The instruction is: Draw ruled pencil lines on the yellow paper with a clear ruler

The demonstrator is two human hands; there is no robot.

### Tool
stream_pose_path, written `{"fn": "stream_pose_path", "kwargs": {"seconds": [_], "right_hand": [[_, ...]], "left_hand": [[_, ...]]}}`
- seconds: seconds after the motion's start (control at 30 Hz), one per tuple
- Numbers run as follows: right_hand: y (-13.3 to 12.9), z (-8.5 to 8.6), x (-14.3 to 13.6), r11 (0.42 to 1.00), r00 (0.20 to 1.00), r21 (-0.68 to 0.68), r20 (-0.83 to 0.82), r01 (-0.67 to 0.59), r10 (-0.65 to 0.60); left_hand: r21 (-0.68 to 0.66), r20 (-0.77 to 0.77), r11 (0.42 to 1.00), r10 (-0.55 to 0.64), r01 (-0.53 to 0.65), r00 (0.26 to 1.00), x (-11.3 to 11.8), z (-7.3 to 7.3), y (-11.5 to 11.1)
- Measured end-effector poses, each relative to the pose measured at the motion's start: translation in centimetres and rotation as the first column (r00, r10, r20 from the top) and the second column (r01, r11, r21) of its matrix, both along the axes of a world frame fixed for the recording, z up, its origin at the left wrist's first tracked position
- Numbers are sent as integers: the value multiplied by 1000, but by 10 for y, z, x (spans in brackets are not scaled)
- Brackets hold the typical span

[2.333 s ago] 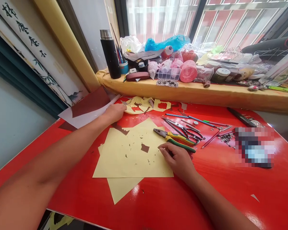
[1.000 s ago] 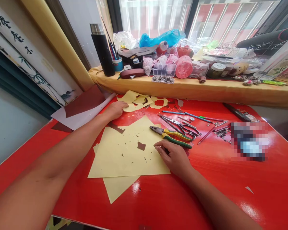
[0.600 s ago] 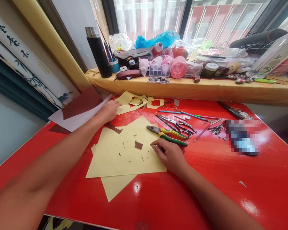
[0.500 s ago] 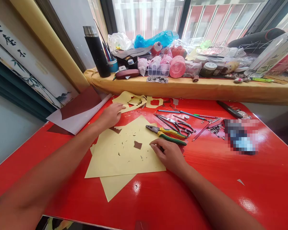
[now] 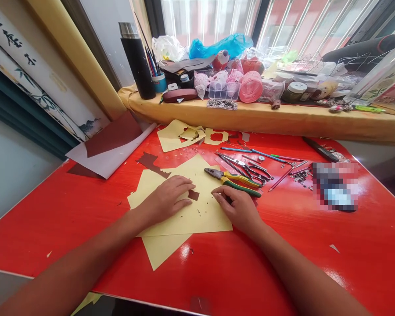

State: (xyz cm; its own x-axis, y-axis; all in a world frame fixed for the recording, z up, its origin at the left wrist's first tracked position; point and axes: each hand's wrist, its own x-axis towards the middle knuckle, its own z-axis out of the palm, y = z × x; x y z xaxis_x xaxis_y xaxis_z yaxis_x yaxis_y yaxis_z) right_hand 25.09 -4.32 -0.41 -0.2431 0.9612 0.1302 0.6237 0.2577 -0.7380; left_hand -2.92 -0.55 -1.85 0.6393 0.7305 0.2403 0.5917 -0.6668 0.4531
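My left hand (image 5: 167, 198) lies low over a yellow paper sheet (image 5: 213, 219), fingers stretched out and thumb apart. Close to its fingertips is a small dark brown paper scrap (image 5: 194, 195); whether they touch it I cannot tell. My right hand (image 5: 236, 205) rests at the sheet's right side with fingers curled and the thumb near the index finger; what it holds, if anything, is hidden. Yellow-and-green pliers (image 5: 232, 181) lie just beyond it, across the sheet's edge. Beyond my left hand sits a jagged brown paper piece (image 5: 151, 162).
Scissors (image 5: 250, 169), pencils (image 5: 286, 175) and small metal rings (image 5: 301, 176) lie right of the pliers. Cut yellow papers (image 5: 171, 136) are at the back. A black flask (image 5: 138, 66) and craft supplies crowd the sill (image 5: 184, 109). A pixelated object (image 5: 335, 186) lies at right.
My left hand has come back from the far cut papers to the middle of the yellow sheet. The jagged brown piece now shows beyond the sheet. My right hand stays beside the pliers.
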Motion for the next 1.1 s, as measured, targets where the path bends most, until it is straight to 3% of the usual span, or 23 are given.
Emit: {"fn": "stream_pose_path", "kwargs": {"seconds": [0.13,0.4,0.63,0.77,0.93,1.1], "right_hand": [[0,0,0,1000,1000,-2,18,5,-5],[-1,-1,-1,1000,999,-1,44,-8,8],[-1,-1,-1,1000,999,16,47,-23,22],[0,-2,0,1000,999,11,40,-24,24],[-1,-2,0,999,999,11,32,-36,36],[-1,-2,0,999,999,8,24,-44,44]], "left_hand": [[-36,19,997,62,-62,998,8,1,3],[-63,39,995,76,-73,996,15,0,-1],[-62,-15,998,15,-16,1000,16,9,-1],[-13,-78,976,217,-219,973,-12,17,22],[51,-183,869,493,-492,851,-57,20,55],[62,-221,800,594,-597,774,-83,10,76]]}}
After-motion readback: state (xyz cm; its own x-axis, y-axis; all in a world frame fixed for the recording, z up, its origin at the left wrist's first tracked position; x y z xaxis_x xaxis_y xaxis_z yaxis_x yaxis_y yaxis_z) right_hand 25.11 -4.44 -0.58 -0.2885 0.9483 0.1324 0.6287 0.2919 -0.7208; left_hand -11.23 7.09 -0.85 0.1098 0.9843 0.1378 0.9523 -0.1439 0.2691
